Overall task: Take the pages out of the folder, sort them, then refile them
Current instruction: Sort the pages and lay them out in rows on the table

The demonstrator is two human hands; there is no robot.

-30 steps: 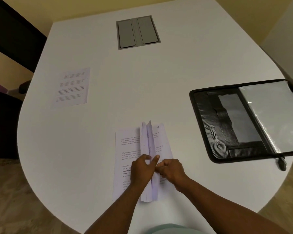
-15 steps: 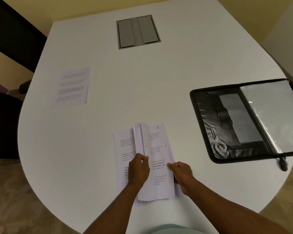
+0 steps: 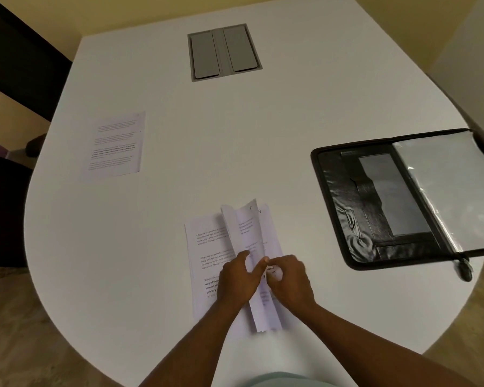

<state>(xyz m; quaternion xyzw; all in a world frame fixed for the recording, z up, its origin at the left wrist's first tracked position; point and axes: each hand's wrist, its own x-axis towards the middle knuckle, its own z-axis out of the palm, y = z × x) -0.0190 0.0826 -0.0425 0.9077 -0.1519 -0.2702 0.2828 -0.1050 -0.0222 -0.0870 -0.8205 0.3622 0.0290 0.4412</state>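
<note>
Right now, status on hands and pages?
Left hand and right hand both pinching lifted pages. One sorted page set aside. Folder open, unobstructed.

The flat sheet [image 3: 207, 247] under the hands is showing paragraphs starting "Village life is a peaceful"; bold words "way of", "around", "primary" are showing lower down; the lone page [image 3: 115, 145] is staying too blurred to read.

— How is the light looking?
— Soft and warm, falling evenly; the white bench [image 3: 263, 141] is showing only faint shadows.
— Any glare?
— The folder [image 3: 355, 219] and its plastic sleeve [image 3: 444, 185] are catching pale sheen.
— Sharpness?
— Print is blurring, and the wide lens is bending the bench's edges.
</note>
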